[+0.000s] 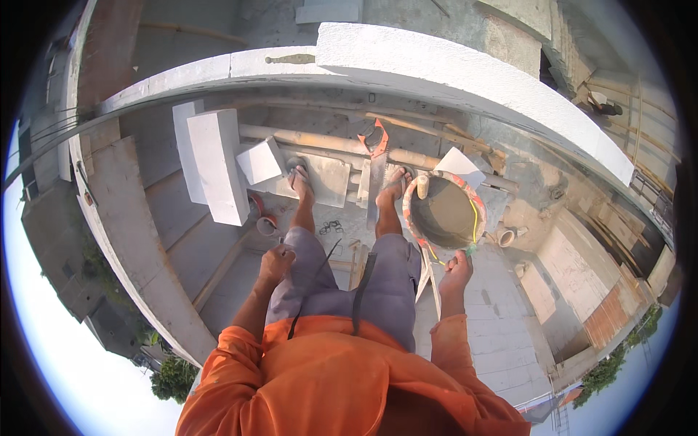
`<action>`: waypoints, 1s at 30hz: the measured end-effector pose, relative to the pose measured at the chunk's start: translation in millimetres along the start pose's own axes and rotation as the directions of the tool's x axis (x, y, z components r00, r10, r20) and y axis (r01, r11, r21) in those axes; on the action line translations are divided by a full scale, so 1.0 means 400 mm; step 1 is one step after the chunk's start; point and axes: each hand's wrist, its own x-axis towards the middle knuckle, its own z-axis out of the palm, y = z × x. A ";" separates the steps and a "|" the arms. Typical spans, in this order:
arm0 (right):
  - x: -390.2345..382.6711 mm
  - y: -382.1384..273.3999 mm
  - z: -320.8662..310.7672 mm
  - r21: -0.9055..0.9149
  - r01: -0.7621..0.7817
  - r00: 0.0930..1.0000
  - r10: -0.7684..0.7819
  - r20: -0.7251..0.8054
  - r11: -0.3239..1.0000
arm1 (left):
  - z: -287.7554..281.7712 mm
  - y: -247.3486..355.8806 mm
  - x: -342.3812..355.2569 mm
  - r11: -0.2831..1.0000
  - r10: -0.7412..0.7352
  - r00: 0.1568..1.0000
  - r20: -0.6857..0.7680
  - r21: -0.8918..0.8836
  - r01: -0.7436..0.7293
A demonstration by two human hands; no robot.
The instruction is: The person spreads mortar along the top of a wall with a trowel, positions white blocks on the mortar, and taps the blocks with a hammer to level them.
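My left hand (pixel 278 263) is closed, held over my left thigh; whatever its curled fingers hold is hidden. Beside the near right rim of a round tub of grey mortar (pixel 445 212), my right hand (pixel 458 270) pinches a small greenish thing (pixel 470 249) that is too small to make out. A yellow cord (pixel 475 218) runs over the tub's right side and shows again at its near left edge. Inside the tub, against its far left wall, stands a light-coloured handle (pixel 422 187). A handsaw (pixel 375 171) with an orange grip leans between my feet.
A low wall of white blocks (pixel 465 73) curves across the far side. Loose white blocks (pixel 218 167) stand to the left, with a smaller one (pixel 262 160) next to my left foot. Bamboo poles (pixel 313 138) lie beyond my feet. A small cup (pixel 507 237) sits right of the tub.
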 end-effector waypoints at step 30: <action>-0.106 0.588 0.724 -0.498 0.157 0.842 0.148 0.518 0.853 | -0.086 -0.261 0.765 0.960 0.257 0.952 -0.168 -0.068 -0.271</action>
